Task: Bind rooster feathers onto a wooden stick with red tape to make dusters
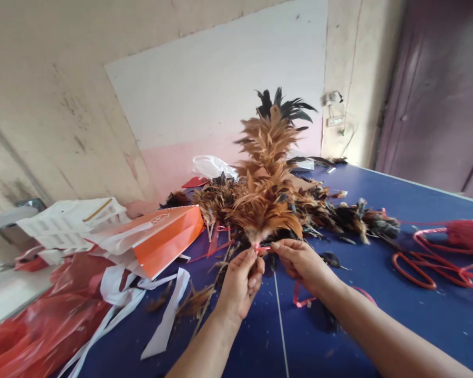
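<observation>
A brown feather duster (268, 178) with black tips at its top stands upright over the blue table (398, 294). My left hand (241, 281) is closed around its base from below. My right hand (297, 260) pinches a thin red strip (262, 247) at the base of the feathers. More of the red strip (304, 301) loops on the table under my right wrist. Both hands touch the duster's lower end.
Loose brown and dark feathers (339, 212) are heaped behind the duster. An orange and white paper bag (161, 236), white strips and red plastic (43, 325) lie at the left. Red cord (429, 260) coils at the right. A white line runs down the table.
</observation>
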`<state>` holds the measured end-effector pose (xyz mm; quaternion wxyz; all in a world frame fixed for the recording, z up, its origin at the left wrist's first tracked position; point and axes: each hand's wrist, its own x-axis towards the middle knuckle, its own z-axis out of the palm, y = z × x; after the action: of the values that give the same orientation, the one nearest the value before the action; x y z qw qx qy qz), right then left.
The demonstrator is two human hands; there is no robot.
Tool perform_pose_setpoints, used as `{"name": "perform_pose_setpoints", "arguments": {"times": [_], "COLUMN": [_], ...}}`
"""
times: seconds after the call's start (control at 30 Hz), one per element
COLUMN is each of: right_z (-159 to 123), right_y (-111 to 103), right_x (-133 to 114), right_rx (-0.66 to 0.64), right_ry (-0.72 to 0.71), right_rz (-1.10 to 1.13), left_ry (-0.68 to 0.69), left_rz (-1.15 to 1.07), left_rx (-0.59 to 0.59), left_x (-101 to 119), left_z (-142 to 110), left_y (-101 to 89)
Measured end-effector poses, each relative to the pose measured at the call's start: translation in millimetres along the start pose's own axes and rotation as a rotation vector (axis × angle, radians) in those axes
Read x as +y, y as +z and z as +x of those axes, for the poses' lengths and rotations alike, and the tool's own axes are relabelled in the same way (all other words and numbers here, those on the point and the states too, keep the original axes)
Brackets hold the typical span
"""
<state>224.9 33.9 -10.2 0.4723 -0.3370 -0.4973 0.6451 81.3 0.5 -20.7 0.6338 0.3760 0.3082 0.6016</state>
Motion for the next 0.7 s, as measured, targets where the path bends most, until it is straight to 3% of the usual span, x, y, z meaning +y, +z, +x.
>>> {"name": "perform_pose_setpoints", "arguments": {"times": [0.17, 0.43, 0.7], "right_z": [1, -1, -5], "right_y": [0, 4, 6], "right_x": [2, 3, -9], "right_rx": [0.033, 0.041, 0.089], "right_ry": [-0.016, -0.046, -0.131], "right_rz": [-0.064, -0.152, -0.197], "left_ry": [0.044, 0.022, 0.088], "left_rz": [0.034, -0.038, 0.125], "left_rx": [-0.037, 0.021, -0.013], "left_x": [1, 9, -1], "left_z": [-2, 0, 0], "left_y": [0.0, -2.7, -4.2]}}
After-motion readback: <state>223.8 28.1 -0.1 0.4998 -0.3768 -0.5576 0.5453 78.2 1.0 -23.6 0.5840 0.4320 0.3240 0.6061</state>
